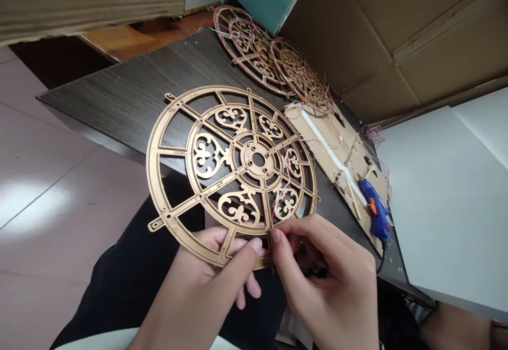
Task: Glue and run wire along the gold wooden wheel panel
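Note:
A round gold openwork panel (257, 166) with scroll ornaments is tilted over my lap, its far side above the dark table. My left hand (226, 265) grips its lower rim, thumb on top and fingers through and beneath the openings. My right hand (321, 260) is closed at the lower right of the rim, thumb and index finger pinching a thin red wire (286, 183) against a spoke. That wire runs up along the panel's right side, with a white strand beside it. The other right fingertips are partly hidden behind the panel.
More gold openwork panels (248, 48) with loose wires lie at the table's (119, 88) far end. On the right, a blue glue gun (375, 210) rests on a cardboard piece (317, 128). Cardboard walls (357, 27) and a white board (448, 191) border the table.

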Demonstrator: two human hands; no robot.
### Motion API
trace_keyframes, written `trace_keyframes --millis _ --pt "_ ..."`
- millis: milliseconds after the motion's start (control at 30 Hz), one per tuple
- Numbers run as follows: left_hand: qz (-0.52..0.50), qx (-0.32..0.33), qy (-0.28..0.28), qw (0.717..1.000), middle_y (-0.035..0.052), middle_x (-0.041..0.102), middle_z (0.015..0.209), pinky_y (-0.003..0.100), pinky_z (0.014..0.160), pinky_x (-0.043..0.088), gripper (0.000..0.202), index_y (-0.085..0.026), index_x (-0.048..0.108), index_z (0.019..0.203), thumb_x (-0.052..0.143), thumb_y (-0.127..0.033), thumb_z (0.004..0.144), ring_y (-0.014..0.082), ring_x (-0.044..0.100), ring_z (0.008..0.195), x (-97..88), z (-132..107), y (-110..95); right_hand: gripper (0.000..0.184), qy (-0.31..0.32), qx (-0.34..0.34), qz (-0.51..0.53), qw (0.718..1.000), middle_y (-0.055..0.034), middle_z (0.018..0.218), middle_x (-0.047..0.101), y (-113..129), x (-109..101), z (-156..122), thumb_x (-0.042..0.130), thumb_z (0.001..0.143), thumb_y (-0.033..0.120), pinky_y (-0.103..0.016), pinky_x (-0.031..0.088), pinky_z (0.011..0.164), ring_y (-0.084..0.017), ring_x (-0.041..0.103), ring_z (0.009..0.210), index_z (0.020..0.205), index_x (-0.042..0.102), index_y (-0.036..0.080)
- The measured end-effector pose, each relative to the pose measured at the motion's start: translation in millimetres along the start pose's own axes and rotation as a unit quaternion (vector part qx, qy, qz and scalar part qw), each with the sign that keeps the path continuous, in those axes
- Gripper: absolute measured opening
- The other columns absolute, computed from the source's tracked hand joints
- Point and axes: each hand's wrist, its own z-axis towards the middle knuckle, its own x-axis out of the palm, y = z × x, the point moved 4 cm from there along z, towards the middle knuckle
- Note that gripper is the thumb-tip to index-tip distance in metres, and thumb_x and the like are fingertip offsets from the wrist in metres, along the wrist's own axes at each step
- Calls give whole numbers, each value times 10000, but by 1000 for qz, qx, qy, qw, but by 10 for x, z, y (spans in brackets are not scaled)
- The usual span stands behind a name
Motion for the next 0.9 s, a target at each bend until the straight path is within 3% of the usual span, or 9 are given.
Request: trace_keyframes --millis 300,500,900 --pt "-27 6 19 999 6 662 636 188 485 491 237 -217 723 751 705 -425 863 144 590 551 25 15 -11 106 21 41 -17 999 34 700 599 -38 26 -75 641 906 145 -146 473 604 -56 566 605 808 643 186" --pt "-24 14 18 999 -5 640 619 182 493 484 247 -216 710 731 704 -416 877 132 578 540 33 18 -2 69 -3 47 -8 999 40 734 627 -12 24 -59 652 898 145 -140 497 629 -48 615 623 867 687 197" --pt "-13 27 8 1000 -19 608 582 194 495 487 290 -237 635 631 676 -427 847 140 576 537 15 21 -40 106 -32 40 -42 998 50 669 561 41 68 -14 643 858 132 -148 426 552 -32 534 562 764 645 179"
